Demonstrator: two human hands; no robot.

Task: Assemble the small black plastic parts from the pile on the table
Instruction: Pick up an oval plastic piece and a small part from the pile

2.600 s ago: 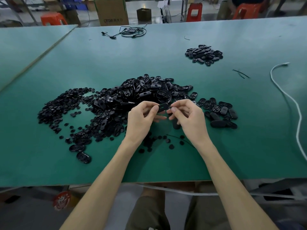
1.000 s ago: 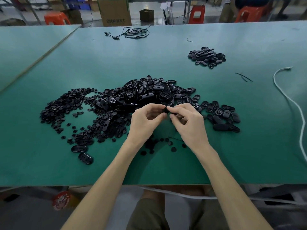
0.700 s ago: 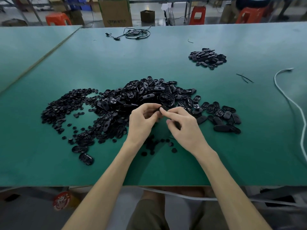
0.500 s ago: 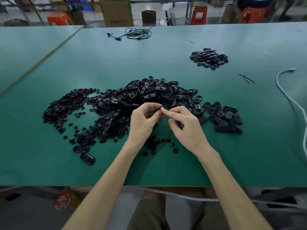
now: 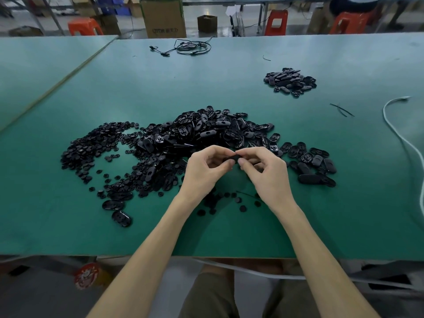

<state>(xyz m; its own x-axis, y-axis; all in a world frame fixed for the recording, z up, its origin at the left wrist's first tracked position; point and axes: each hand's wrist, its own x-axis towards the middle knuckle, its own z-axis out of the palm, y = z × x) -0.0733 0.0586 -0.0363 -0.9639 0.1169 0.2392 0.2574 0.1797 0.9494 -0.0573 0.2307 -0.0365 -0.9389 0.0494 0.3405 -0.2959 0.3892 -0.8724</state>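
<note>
One half-hidden part (image 5: 230, 159) between two grips (image 5: 203, 172) (image 5: 267, 173)

Two hands, the left hand (image 5: 202, 172) and the right hand (image 5: 269, 174), are pinching one small black part (image 5: 230, 159) between them. Three heaps are lying on the green table (image 5: 206, 74): one big pile of oval shells (image 5: 206, 131), one spread of small discs (image 5: 91, 150) and one far small pile (image 5: 290, 81), their pieces being too many to count. Three orange stools (image 5: 276, 21), one white cable (image 5: 383, 109) and one black cable tangle (image 5: 190, 47) are showing too
</note>
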